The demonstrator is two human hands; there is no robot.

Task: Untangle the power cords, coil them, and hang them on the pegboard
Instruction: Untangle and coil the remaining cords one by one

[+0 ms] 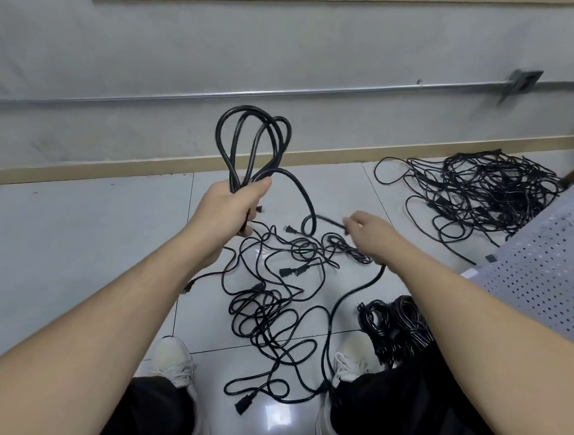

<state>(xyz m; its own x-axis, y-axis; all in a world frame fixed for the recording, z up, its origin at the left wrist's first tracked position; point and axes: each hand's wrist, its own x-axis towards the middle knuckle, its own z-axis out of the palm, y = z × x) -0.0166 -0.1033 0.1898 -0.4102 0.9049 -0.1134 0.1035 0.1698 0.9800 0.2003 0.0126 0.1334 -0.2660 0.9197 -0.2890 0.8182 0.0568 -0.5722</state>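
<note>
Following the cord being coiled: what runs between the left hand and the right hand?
In the head view, a single thick black cord arcs from the coil gripped by the left hand, dips toward the floor, and runs to the right hand, which pinches it.

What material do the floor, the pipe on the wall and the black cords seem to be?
Floor: probably glazed ceramic tile; glossy, with grout lines and light reflections.
Pipe: looks like metal; silvery with a bright sheen.
Cords: apparently rubber or plastic sheathing; smooth, slightly shiny black, bending in soft loops.
</note>
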